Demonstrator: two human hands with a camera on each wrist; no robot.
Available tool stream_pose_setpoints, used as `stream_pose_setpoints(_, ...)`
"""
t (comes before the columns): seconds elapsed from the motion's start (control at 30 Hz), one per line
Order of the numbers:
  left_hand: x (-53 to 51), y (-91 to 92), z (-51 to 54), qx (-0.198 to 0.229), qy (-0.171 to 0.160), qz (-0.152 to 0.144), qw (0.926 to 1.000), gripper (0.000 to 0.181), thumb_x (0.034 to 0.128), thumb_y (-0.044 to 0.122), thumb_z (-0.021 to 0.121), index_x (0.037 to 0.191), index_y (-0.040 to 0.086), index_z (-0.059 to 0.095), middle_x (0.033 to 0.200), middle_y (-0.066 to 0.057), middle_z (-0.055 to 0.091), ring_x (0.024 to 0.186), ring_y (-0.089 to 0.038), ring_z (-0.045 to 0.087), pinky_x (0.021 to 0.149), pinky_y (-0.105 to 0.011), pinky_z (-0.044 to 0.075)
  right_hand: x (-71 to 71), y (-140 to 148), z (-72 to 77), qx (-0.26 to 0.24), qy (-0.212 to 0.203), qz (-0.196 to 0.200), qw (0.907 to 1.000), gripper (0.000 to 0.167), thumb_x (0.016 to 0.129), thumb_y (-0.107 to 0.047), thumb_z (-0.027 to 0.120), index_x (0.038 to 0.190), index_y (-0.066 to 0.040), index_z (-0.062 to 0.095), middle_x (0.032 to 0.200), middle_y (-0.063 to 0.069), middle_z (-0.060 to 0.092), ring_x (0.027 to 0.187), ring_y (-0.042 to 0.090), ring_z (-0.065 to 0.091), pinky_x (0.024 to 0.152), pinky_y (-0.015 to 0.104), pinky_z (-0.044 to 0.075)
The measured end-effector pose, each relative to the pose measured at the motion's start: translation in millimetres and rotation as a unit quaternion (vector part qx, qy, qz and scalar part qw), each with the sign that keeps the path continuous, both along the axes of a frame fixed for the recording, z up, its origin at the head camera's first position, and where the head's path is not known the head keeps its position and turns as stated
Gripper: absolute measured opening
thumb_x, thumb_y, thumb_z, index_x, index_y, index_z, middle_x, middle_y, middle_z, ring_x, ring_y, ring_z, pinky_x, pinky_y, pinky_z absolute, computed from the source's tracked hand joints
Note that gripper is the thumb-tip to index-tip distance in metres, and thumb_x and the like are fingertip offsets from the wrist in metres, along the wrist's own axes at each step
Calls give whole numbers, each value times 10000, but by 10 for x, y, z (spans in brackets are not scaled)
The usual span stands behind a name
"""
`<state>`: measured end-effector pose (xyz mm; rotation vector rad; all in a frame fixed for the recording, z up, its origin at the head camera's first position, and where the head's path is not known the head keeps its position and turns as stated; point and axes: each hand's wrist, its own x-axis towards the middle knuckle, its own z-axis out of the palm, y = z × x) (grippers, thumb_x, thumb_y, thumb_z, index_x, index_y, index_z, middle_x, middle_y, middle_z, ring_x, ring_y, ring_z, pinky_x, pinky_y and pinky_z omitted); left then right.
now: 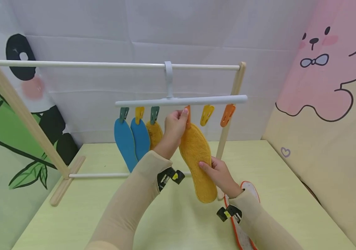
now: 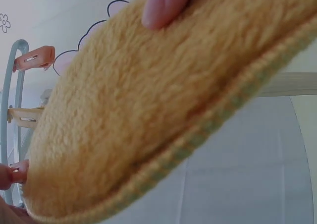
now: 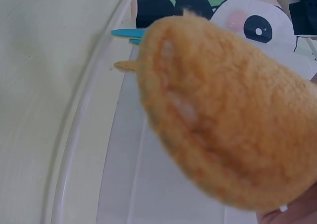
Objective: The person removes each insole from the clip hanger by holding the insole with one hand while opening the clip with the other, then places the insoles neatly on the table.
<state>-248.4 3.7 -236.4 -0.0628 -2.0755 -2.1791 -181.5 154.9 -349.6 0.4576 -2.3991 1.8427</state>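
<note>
A fuzzy yellow insole [image 1: 195, 149] hangs tilted below the white hanger [image 1: 181, 101], its top end at an orange clip [image 1: 188, 119]. My left hand [image 1: 173, 130] pinches that clip at the insole's top. Lower down, my right hand [image 1: 221, 175] holds the insole by its right edge, thumb on the fuzzy face and the other fingers hidden behind. In the left wrist view the insole [image 2: 124, 100] fills the middle, and the orange clip [image 2: 21, 170] shows at lower left. The insole's lower end [image 3: 223, 110] looms large in the right wrist view.
Left on the hanger, clips hold two blue insoles [image 1: 124, 142] and another yellow insole [image 1: 154, 133]. A yellow clip [image 1: 207, 115] and another orange clip [image 1: 228, 115] hang bare at right. The hanger hooks on a rack rod [image 1: 102, 65]. Red-edged insoles [image 1: 250, 187] lie under my right forearm.
</note>
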Motion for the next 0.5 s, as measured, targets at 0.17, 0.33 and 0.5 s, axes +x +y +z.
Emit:
stream_pose_setpoints(0.17, 5, -5, 7, -15, 64, 104, 9999, 312, 979, 212, 561, 1022, -80, 663, 776, -58, 560, 686, -137, 491, 639, -204, 443, 7, -4, -9, -95, 51, 34, 9999, 245, 975, -66, 543, 1075, 157, 562, 917, 222, 650, 772, 158, 640, 711, 272, 531)
stream_pose_setpoints(0.33, 10, -21, 11, 36, -12, 94, 9999, 330, 966, 228, 577, 1047, -72, 687, 804, -76, 587, 735, -167, 510, 709, -245, 478, 12, -12, -14, -113, 92, 4, 9999, 241, 973, -63, 547, 1069, 157, 565, 906, 219, 651, 760, 145, 638, 701, 270, 532)
stream_pose_setpoints(0.5, -3, -30, 12, 49, -58, 145, 9999, 327, 956, 232, 593, 1064, -60, 696, 851, -99, 624, 772, -177, 527, 792, -296, 502, 9, -18, -23, -114, 87, -32, 9999, 240, 971, -67, 551, 1068, 152, 568, 899, 212, 652, 757, 150, 637, 696, 270, 531)
